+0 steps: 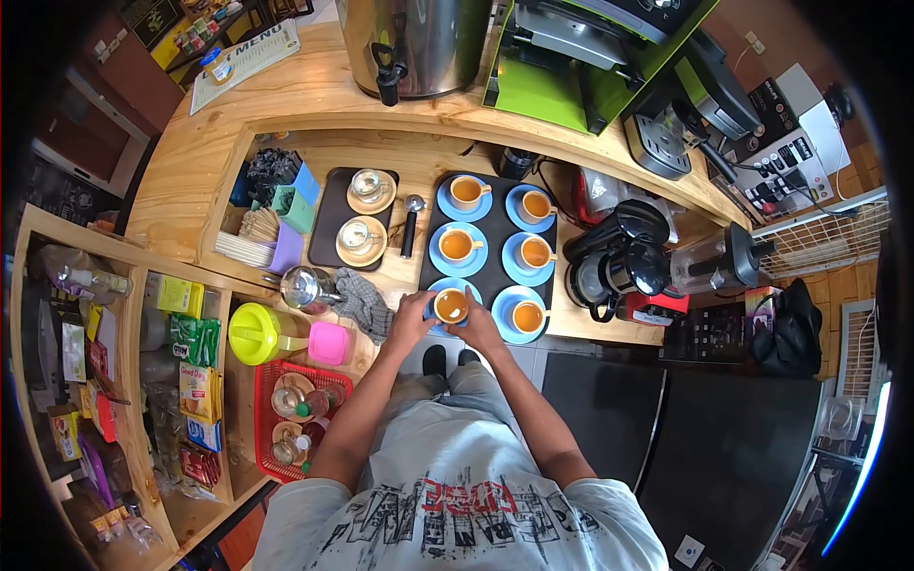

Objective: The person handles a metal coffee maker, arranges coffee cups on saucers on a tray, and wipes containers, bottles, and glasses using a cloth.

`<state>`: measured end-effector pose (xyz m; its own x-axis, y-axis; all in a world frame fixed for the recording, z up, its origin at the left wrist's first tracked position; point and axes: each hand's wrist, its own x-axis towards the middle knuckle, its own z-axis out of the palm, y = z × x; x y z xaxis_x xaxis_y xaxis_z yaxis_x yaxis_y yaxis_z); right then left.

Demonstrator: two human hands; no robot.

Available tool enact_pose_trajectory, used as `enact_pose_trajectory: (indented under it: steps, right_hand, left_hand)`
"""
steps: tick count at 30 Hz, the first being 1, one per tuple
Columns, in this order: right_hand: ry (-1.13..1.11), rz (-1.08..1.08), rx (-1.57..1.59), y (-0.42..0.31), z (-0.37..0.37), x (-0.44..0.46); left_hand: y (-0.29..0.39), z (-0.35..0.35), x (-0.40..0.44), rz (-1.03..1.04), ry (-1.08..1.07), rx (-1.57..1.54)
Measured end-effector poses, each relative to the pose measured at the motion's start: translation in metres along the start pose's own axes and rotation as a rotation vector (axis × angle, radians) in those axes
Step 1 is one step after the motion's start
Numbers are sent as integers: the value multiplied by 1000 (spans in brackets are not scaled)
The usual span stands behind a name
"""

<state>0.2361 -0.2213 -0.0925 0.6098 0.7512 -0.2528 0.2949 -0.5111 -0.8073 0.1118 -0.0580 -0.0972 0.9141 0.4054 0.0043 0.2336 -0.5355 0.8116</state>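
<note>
Tan cup [450,305], upright, amber-brown liquid inside, pale glints on top; between left fingers [421,303] and right fingers [473,303]. Blue saucer [444,285] below, partly hidden; contact unclear. Five similar filled cups [466,191], upright on blue saucers [470,272]: two beyond the fingers, three in a column to their right.

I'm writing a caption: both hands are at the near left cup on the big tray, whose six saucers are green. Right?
No: in the head view the six saucers are blue. The left hand and right hand are at the near left cup.
</note>
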Motion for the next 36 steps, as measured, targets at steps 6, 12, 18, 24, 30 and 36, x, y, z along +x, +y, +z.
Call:
enact_pose_trajectory:
  steps: [6, 12, 18, 24, 30, 36]
  right_hand:
    - [93, -32, -51, -3, 8, -2]
    - [88, -49, -70, -8, 0, 2]
    - [-43, -103, -97, -11, -18, 12]
    - [-140, -144, -112, -17, -34, 18]
    - [-174, -106, -153, -11, -34, 22]
    - [-65, -96, -185, 0, -26, 15]
  left_hand:
    - [4, 3, 1, 16, -21, 54]
    - [-2, 5, 2, -45, -61, 90]
    - [3, -4, 3, -62, -119, 72]
    - [2, -6, 6, -59, -130, 90]
    - [8, -9, 10, -47, -184, 128]
    - [17, -10, 15, -20, -189, 113]
